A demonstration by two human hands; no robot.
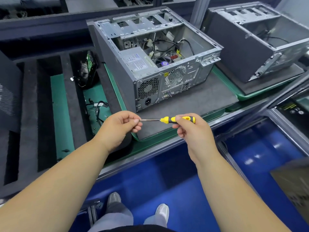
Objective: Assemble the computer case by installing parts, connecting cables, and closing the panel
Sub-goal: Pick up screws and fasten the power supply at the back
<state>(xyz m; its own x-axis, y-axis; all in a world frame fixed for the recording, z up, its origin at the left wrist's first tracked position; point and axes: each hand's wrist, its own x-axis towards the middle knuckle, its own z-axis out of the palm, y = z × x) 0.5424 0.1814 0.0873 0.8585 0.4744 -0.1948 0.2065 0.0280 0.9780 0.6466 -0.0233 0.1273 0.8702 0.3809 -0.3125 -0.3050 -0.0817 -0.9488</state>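
2 computer cases stand on the bench, each on its own dark foam mat inside a green tray: the nearer computer case [155, 59] sits straight ahead with its side panel off and its open side turned up, and a second case [257, 42] stands to its right, likewise open and tilted. Inside the nearer one are 1 grey power supply [135, 61] at the near left corner, 1 round cooler fan [163, 62] beside it, and a loose run of black and white cables [167, 46] above them. Its rear face, with 2 mesh vents and 1 power socket, is turned toward the person. There is 1 screwdriver [173, 119], yellow and black in the handle, held level in front of the case and below its rear face, over the near edge of the foam mat [200, 101]. The right hand [192, 129] grips the handle with curled fingers, thumb on top. The left hand [120, 127] pinches at the tip of the metal shaft between thumb and forefinger; whether a screw sits there is too small to tell. To the left lies a black foam rack [30, 106] with long slots; 1 slot holds a green-edged circuit board [87, 67] standing on edge, and a bundle of black wires [97, 108] lies nearer in the same slot. 2 light shoes [138, 206] show on the blue floor below.
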